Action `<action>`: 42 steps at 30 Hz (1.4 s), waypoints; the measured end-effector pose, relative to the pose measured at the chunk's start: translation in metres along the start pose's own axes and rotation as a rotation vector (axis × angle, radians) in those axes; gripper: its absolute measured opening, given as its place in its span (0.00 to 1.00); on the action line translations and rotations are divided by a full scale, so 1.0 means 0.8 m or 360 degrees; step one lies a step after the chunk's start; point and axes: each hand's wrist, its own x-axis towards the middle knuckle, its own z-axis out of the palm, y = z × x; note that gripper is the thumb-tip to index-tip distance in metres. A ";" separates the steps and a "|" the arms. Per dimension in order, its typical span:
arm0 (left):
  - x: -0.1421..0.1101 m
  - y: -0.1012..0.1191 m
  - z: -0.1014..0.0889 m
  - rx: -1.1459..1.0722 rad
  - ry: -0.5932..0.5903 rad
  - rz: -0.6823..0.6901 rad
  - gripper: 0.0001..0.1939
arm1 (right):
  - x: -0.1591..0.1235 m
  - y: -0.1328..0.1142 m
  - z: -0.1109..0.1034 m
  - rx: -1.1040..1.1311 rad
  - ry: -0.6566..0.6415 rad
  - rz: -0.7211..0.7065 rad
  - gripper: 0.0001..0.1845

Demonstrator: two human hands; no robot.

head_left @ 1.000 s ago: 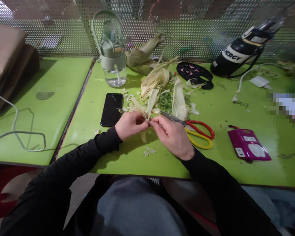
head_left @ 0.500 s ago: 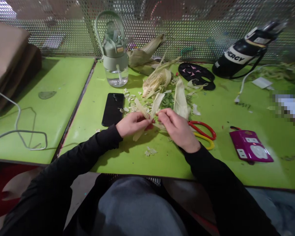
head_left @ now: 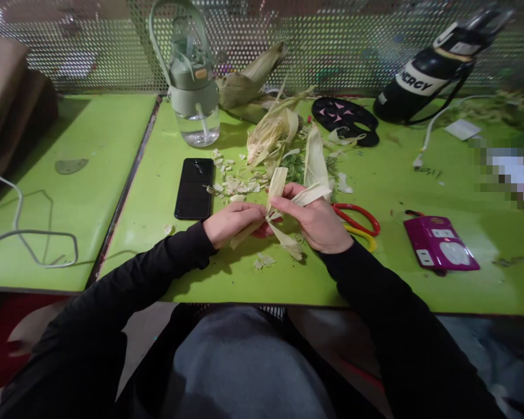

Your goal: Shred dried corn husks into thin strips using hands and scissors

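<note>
My left hand (head_left: 231, 222) and my right hand (head_left: 317, 220) meet over the green table (head_left: 388, 192), both closed on pale corn husk strips (head_left: 276, 187) crossed between the fingers. One strip end hangs below my right hand toward the table. Behind the hands lies a heap of corn husks (head_left: 273, 137) with small cut scraps. Red and yellow scissors (head_left: 358, 224) lie on the table just right of my right hand, partly hidden by it.
A black phone (head_left: 195, 187) lies left of the hands. A green water bottle (head_left: 192, 87), a black patterned piece (head_left: 344, 119), a black bottle (head_left: 428, 81), a white cable (head_left: 432, 137) and a magenta power strip (head_left: 439, 251) surround the work spot. A second green table with a grey cable (head_left: 35, 233) stands at left.
My right hand has shifted up and turned, pulling a husk strip across the other. The strips now stand crossed between both hands. The scissors' blades are hidden behind my right hand.
</note>
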 end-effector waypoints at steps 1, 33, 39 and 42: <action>0.000 0.000 0.000 -0.0028 0.0008 -0.0011 0.12 | 0.001 0.001 -0.001 -0.0008 -0.0004 -0.0008 0.13; 0.003 -0.003 0.002 -0.0366 0.0159 0.0150 0.08 | -0.003 -0.014 -0.007 -0.0388 0.0248 -0.0174 0.19; 0.002 0.000 -0.003 -0.0424 0.0225 0.0216 0.05 | -0.005 -0.012 -0.008 -0.0714 0.0180 -0.0197 0.17; 0.005 -0.003 -0.005 -0.0382 0.0270 0.0211 0.04 | -0.002 -0.005 -0.008 -0.0789 0.0101 -0.0197 0.17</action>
